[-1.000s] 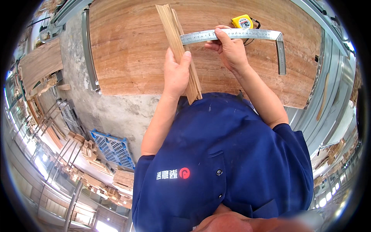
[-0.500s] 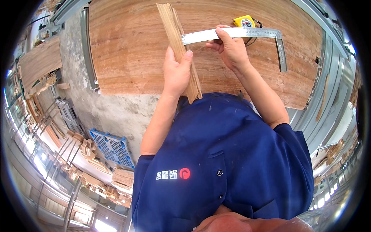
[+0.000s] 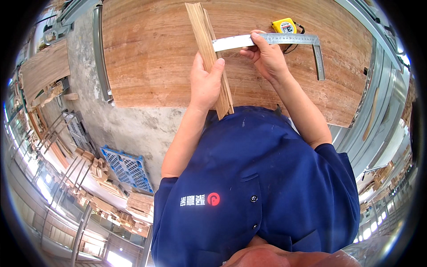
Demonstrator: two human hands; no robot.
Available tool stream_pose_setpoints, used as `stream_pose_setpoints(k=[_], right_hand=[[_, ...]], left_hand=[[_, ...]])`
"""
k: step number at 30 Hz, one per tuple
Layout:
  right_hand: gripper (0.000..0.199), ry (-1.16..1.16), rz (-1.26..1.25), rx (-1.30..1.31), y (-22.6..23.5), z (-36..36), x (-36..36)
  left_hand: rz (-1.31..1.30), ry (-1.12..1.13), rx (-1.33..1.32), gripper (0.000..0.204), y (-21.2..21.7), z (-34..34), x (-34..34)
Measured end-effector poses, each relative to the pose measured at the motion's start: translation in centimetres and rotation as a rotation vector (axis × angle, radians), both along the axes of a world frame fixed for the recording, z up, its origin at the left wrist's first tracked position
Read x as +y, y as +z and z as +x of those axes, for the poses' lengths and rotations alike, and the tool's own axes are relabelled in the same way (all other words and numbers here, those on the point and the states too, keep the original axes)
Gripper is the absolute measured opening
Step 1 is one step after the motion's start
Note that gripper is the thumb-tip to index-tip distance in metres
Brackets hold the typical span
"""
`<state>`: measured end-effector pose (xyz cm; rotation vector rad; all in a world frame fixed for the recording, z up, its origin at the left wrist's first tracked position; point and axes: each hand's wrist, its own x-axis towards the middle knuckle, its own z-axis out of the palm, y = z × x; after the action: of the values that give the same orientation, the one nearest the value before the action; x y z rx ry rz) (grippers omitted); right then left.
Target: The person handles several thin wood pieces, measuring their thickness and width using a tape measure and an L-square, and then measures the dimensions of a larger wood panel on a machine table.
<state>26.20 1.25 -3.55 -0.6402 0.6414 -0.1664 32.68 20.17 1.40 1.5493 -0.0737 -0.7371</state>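
My left hand (image 3: 206, 83) is closed round a long wooden moulding (image 3: 202, 35) with a grooved profile, its thumb along the right side. The moulding slants from the far middle of the workbench toward my body. In my right hand (image 3: 268, 58) I pinch the blade of a steel try square (image 3: 291, 39) between thumb and fingers. The blade's left end meets the moulding's right edge, just beyond my left thumb. Its short arm points back toward me at the right. A yellow tape measure (image 3: 284, 26) lies just beyond the blade.
The wooden workbench top (image 3: 147, 58) spans the far half, with grey metal rails (image 3: 387, 89) along its right. On the concrete floor at left are a blue plastic pallet (image 3: 126, 168), a wooden board (image 3: 45, 69) and stacked timber pieces (image 3: 141, 204).
The moulding and the try square have shifted slightly to the right at the far end. The square's short arm has swung a little left. Both hands keep their hold.
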Motion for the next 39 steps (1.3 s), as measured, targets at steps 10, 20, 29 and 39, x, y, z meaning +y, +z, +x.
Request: stream_pose_setpoints(k=[10,20,29,39], right_hand=[[0.022,0.012,-0.005,0.001,-0.1,-0.3,0.0],[0.024,0.02,-0.016,0.013,0.2,-0.3,0.1],[0.024,0.014,-0.033,0.002,0.6,-0.4,0.6],[0.021,0.001,-0.036,-0.019,0.7,-0.5,1.1]], left_hand=[[0.009,0.029,0.003,0.034,-0.3,-0.4,0.0],[-0.051,0.05,0.027,0.036,-0.4,-0.5,0.0],[0.002,0.056,-0.011,0.037,0.0,-0.6,0.0],[0.001,0.087,-0.027,0.039,-0.2,-0.8,0.0]])
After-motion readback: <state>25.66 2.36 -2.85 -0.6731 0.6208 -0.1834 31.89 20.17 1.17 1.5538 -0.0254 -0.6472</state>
